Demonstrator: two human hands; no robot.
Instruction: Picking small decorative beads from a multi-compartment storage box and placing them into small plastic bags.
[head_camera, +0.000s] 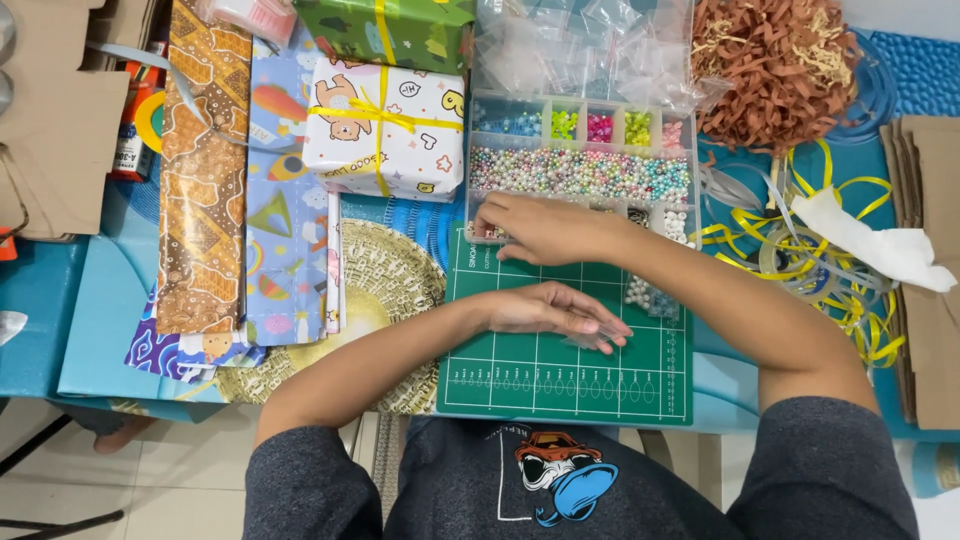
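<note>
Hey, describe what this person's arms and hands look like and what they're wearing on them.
Both arms are bare from above the elbow down. The left hand and right hand wear no gloves, and no rings, watch or bracelets are visible. Short dark grey sleeves of a T-shirt cover the upper arms. The shirt front carries a cartoon print in orange, white and blue.

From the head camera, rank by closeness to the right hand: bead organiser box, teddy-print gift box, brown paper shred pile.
From the right hand:
1. Bead organiser box, touching its front edge.
2. Teddy-print gift box, up and to its left.
3. Brown paper shred pile, far upper right.
</note>
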